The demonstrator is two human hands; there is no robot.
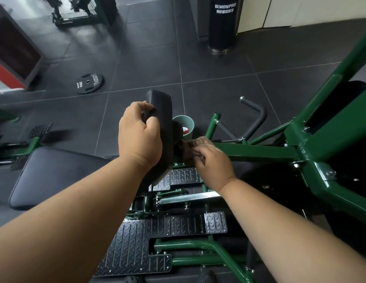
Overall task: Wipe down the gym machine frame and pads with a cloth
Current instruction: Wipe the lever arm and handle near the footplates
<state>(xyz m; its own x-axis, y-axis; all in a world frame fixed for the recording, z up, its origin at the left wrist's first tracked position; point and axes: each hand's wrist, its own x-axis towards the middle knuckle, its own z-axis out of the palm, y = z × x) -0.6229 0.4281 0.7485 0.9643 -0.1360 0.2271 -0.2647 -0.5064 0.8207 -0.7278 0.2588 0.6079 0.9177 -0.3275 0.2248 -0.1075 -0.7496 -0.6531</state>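
Note:
A green steel gym machine frame (257, 150) fills the right and lower view. A narrow black upright pad (163, 111) stands at its centre. My left hand (139, 135) grips the pad's left edge, fingers curled over it. My right hand (210, 158) holds a brownish cloth (190, 146) and presses it on the frame bar just right of the pad, behind the pad's back. Part of the cloth is hidden by the pad and my fingers.
A black bench pad (55, 172) lies at the left. Black tread plates (141, 242) sit below. A green bucket (185, 125) stands behind the pad, near a black handle (257, 119). A weight plate (89, 82) lies on the dark tile floor; a black cylinder (223, 23) stands at the back.

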